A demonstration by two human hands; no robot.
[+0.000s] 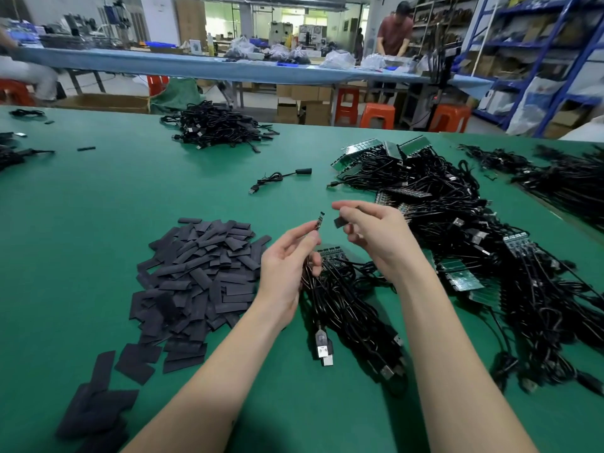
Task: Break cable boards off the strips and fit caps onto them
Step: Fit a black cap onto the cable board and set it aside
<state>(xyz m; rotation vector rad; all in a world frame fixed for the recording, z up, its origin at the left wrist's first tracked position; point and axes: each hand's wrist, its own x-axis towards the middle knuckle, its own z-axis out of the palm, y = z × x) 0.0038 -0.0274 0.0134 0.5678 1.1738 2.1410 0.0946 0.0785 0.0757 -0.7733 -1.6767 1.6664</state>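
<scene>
At nine o'clock lies the cap pile. The left hand pinches a small board upright; at its three o'clock, the right hand pinches a cap. Capping is seemingly underway; next, the cap's mouth needs lining up with the board.

Table covering: uniform green, no pattern. Caps heaped toward its near left edge: matte dark charcoal, plain; cable bundles along the right edge and the pile at the far edge: glossy black, with silver plug tips; board strips among the right-hand cables: green with small pale markings, the far ones showing silvery grey. Small board pinched in the left hand: black-green; cap in the right hand: black; stools beyond the far edge: orange-red; far bench: light blue.
</scene>
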